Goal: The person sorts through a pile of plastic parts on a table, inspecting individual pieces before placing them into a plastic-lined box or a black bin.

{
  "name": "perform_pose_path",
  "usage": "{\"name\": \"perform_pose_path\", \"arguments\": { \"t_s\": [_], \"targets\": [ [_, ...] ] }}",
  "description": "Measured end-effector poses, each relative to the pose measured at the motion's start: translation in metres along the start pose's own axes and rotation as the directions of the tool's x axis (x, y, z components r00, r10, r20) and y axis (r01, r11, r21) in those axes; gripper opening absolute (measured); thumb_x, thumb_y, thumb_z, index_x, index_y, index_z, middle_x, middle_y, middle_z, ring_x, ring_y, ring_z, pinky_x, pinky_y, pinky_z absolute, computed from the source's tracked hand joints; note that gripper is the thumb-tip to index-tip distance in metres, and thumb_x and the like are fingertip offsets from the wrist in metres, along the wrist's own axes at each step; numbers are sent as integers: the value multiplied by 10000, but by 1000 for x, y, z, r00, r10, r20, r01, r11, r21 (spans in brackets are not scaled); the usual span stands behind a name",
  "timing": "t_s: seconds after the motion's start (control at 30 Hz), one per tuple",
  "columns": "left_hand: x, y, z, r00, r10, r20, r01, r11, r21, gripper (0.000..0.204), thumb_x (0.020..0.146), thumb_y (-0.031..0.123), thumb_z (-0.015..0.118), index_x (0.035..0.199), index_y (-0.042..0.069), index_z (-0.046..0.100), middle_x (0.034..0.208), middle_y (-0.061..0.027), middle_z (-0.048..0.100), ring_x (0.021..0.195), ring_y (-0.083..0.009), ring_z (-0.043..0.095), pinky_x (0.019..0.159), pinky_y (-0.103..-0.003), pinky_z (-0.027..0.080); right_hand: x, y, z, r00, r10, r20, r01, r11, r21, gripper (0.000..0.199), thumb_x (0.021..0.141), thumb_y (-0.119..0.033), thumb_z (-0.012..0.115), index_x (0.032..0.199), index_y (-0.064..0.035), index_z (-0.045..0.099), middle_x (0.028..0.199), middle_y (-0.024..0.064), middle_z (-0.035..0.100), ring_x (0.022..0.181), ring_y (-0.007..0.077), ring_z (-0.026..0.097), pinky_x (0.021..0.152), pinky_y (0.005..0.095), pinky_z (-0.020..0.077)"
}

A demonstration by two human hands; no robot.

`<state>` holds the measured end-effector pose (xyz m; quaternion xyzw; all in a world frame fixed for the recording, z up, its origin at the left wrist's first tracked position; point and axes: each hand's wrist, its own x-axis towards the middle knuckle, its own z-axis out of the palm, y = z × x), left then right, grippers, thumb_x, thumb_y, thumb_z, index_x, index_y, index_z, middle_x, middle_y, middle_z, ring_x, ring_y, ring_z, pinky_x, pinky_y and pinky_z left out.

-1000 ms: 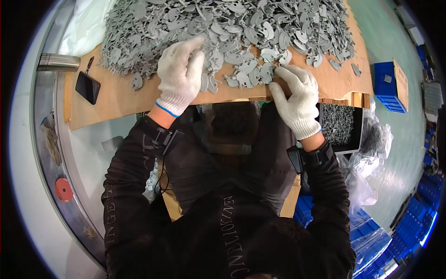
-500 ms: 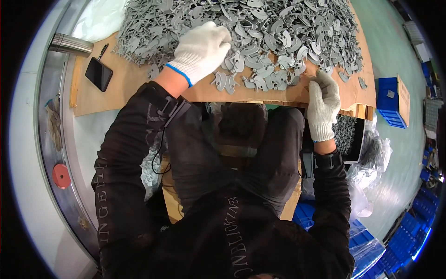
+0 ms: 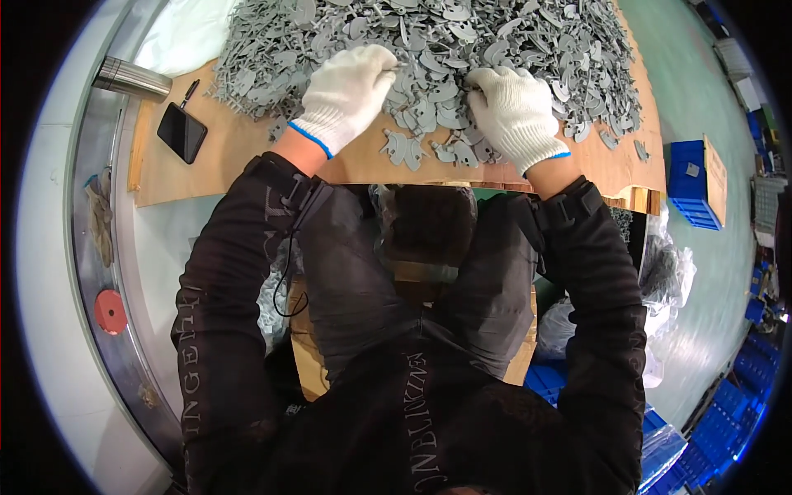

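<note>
Resting on grey parts pile: L hand & R hand, curled; grip unclear.

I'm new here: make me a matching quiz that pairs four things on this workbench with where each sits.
Things:
1. black flat phone
2. blue plastic crate
3. red round disc
4. shiny metal cylinder

Places:
A. far right, past the brown board's edge
B. on the brown board, left of the left hand
C. top left, beside the pile of grey plastic parts
D. on the curved metal rim, lower left

Pairs: 1-B, 2-A, 3-D, 4-C
</note>
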<state>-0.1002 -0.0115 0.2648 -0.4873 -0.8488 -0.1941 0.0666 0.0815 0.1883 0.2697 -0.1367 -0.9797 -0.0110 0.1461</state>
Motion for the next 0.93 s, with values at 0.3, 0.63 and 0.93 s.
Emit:
{"name": "perform_pose_path", "arguments": {
  "t_s": [0.3, 0.63, 0.93],
  "targets": [
    [-18, -4, -10, 964, -119, -237, -2, 891, -454, 258, 979, 170, 746, 1226, 103, 709, 1097, -106, 785, 982, -304, 773, 872, -417, 613, 6, 11, -9, 984, -77, 160, 91, 992, -83, 216, 1020, -244, 662, 1179, -130, 756, 1092, 117, 754, 1080, 326, 721, 939, 456, 563],
    [-45, 6, -13, 975, -25, -221, -88, 870, -486, 309, 988, 94, 752, 1291, 83, 695, 1108, -110, 773, 1001, -242, 775, 872, -368, 613, 13, 21, -28, 992, -104, 75, 108, 993, -47, 172, 988, -214, 687, 1096, -114, 776, 1119, 110, 750, 1063, 338, 718, 945, 471, 572],
    [-49, 18, -16, 985, -144, -98, 46, 760, -649, 330, 1046, 72, 730, 1374, 78, 693, 1211, -87, 775, 1042, -202, 767, 935, -312, 605, 8, 20, -60, 968, 237, 85, -249, 854, 457, 188, 978, -227, 763, 1093, -79, 774, 1435, 101, 713, 1354, 319, 663, 1102, 437, 545]
  ]
}}
